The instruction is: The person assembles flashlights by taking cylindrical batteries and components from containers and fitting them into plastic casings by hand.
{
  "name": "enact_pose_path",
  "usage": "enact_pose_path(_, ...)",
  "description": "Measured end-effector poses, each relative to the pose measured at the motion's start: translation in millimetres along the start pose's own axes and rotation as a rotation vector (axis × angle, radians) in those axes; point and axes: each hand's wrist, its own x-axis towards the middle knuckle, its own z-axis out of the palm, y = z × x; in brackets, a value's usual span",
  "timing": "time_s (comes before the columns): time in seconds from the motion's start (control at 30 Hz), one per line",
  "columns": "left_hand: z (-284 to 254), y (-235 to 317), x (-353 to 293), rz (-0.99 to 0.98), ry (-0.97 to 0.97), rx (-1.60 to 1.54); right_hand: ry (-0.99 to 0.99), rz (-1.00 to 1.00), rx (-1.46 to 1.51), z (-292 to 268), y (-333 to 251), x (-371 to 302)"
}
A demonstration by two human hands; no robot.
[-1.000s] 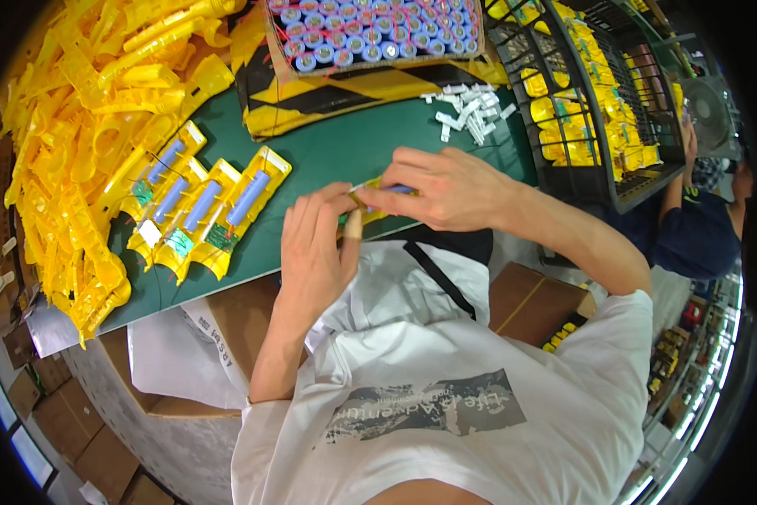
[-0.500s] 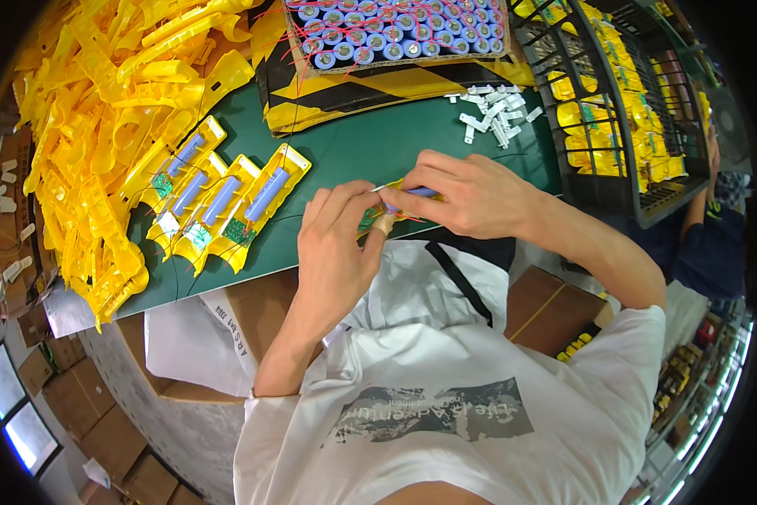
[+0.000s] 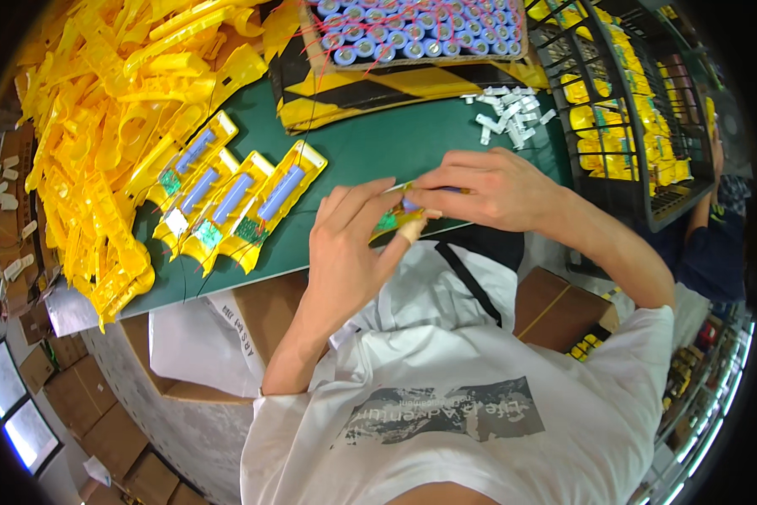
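Observation:
At the front edge of the table my two hands hold a yellow plastic housing half (image 3: 405,188) with a green circuit board and a blue cylindrical battery (image 3: 410,204) in it. My left hand (image 3: 349,240) grips the housing's left end, its thumb along the near side. My right hand (image 3: 492,192) is closed over the right end, its fingers on the battery and hiding most of it. To the left lie several yellow housing halves (image 3: 298,187), side by side, each with a blue battery, a circuit board and thin wires.
Loose yellow housings (image 3: 101,143) are heaped at the left. A cardboard box (image 3: 421,63) of blue batteries with red wires stands at the back, near small white plastic parts (image 3: 509,114). A black crate (image 3: 639,151) of yellow pieces is at right, with another person (image 3: 711,244) beyond.
The table and its contents have shifted slightly right in view. More of the green circuit board shows between my hands, which both keep hold of the housing.

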Motion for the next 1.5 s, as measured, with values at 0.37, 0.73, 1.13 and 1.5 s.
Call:
enact_pose_path(0.37,3.7,17.5,-3.6,0.038,-0.027,0.226,0.69,0.342,-0.135,13.9,-31.0,-69.0)
enact_pose_path(0.73,-2.1,22.2,23.4,-0.046,-0.061,0.292,0.513,0.728,-0.278,31.0,-20.7,-83.2)
enact_pose_path(1.13,22.7,24.1,34.0,0.01,-0.145,0.193,0.445,0.283,0.127,29.1,-25.5,-101.5)
enact_pose_path(1.5,18.6,12.4,27.0,0.012,-0.133,0.087,0.362,0.539,0.58,3.1,18.3,-37.4)
